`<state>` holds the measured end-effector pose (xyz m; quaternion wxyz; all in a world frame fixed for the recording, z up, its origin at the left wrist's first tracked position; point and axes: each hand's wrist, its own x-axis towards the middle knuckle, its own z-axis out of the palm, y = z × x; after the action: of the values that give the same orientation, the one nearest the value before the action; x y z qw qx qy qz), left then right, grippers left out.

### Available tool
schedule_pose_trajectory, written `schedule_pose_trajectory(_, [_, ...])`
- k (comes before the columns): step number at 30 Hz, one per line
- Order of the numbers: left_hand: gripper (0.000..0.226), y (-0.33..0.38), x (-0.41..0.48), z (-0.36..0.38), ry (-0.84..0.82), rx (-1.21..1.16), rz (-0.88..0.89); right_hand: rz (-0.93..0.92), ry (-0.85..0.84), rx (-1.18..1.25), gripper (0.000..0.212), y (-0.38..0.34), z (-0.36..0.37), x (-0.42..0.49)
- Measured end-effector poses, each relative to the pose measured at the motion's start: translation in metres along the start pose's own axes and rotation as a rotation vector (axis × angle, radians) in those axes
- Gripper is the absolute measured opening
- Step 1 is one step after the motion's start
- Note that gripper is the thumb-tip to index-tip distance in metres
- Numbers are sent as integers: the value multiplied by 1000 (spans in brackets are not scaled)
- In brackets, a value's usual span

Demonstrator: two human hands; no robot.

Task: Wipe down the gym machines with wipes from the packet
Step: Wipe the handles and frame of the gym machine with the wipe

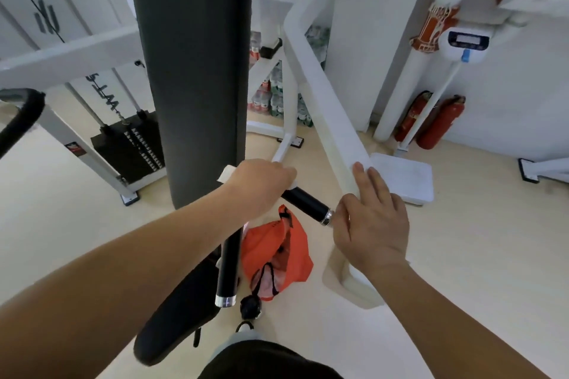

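Note:
My left hand (pixel 261 183) grips a white wipe (pixel 226 174) wrapped round the upper end of a black handle grip (pixel 304 201) on the gym machine. The wipe sticks out at the left of my fist. My right hand (pixel 372 221) lies on the white arm (pixel 326 108) of the machine, fingers straight, thumb near the grip's chrome end cap (pixel 327 217). A second black handle (pixel 228 268) hangs down below my left wrist. The tall dark back pad (pixel 191 71) stands just behind my left hand. No wipe packet is plainly visible.
An orange bag (pixel 277 255) lies on the floor under the handles. The black seat (pixel 172 317) is at lower centre. A weight stack (pixel 129 144) stands at left, a white scale platform (pixel 403 178) and red fire extinguishers (pixel 437 123) at right, bottled drinks (pixel 271 95) behind.

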<state>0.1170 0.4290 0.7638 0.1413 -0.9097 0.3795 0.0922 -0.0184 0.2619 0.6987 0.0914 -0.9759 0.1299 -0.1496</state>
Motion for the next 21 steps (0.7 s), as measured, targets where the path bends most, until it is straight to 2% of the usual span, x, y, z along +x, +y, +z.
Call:
schedule_pose_trajectory(3, [25,43,11,-5,4,154,244,44,97,112,30,0,0,0])
schedule_pose_trajectory(5, [17,80,13,-1,-53,196,320,51,145,172,33,2,0,0])
schedule_pose_trajectory(7, [12,91,14,7,-18,225,377,52,151,210,35,4,0,0])
schedule_pose_trajectory(10, [45,49,10,11,74,134,507,48,139,195,32,4,1,1])
schedule_pose_trajectory(12, [63,11,4,3,-21,-14,469,30,115,151,30,5,1,0])
schedule_pose_trajectory(15, [53,-21,0,0,-122,-219,334,13,72,100,28,4,1,1])
schedule_pose_trajectory(17, [49,-9,-5,6,-17,-46,298,16,70,90,29,2,1,0])
schedule_pose_trajectory(19, [66,24,-15,21,94,179,334,10,79,84,29,2,1,0])
schedule_pose_trajectory(21, [77,55,-21,31,144,209,421,1,66,69,28,2,1,0])
